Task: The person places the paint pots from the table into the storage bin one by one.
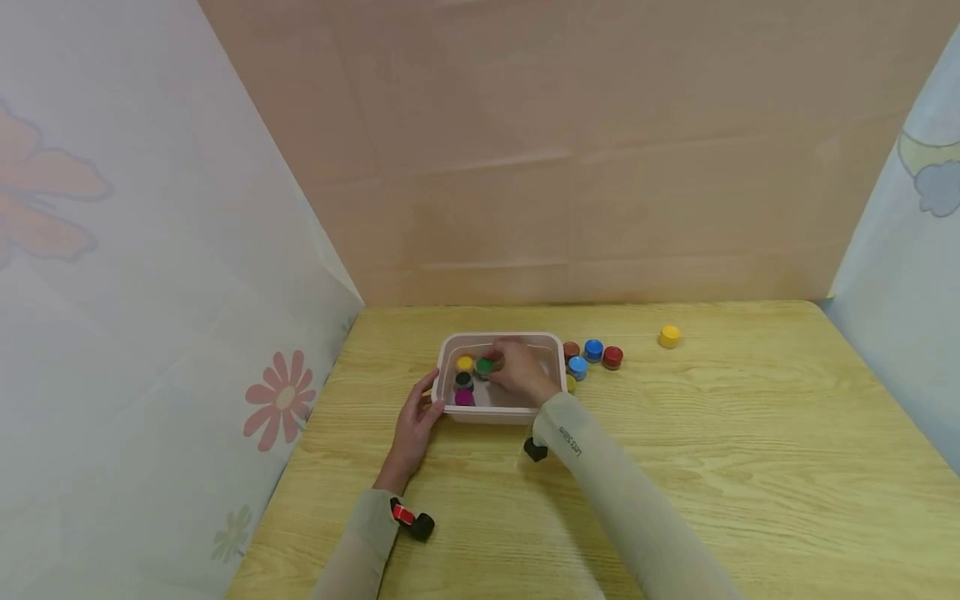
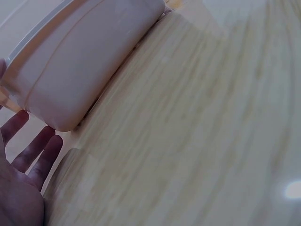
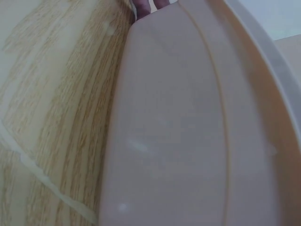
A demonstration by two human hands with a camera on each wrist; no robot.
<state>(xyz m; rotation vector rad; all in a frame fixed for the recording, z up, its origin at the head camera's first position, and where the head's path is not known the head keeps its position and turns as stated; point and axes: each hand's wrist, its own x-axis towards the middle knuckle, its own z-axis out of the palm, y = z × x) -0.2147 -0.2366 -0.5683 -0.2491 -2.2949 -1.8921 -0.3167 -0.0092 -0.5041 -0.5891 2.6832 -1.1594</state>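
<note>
A pale pink plastic tub (image 1: 498, 414) stands on the table. Inside it, my right hand (image 1: 517, 367) pinches a small paint pot with a green lid (image 1: 483, 367). Left of that pot are a yellow-lidded pot (image 1: 465, 364), a black-lidded pot (image 1: 464, 381) and a magenta-lidded pot (image 1: 465, 398). At the tub's left front corner rests my left hand (image 1: 412, 429), its fingers fairly straight. The left wrist view has those fingers (image 2: 44, 157) against the tub's end. From the right wrist only the tub's outer wall (image 3: 174, 117) and a bit of the left fingers show.
Just right of the tub are a brown pot (image 1: 572, 350), a blue pot (image 1: 593, 350), a light blue pot (image 1: 577, 367), a dark red pot (image 1: 612, 358) and a partly hidden olive-yellow pot (image 1: 571, 384). Farther right sits a yellow pot (image 1: 670, 337). Papered walls border the wooden table (image 1: 750, 450).
</note>
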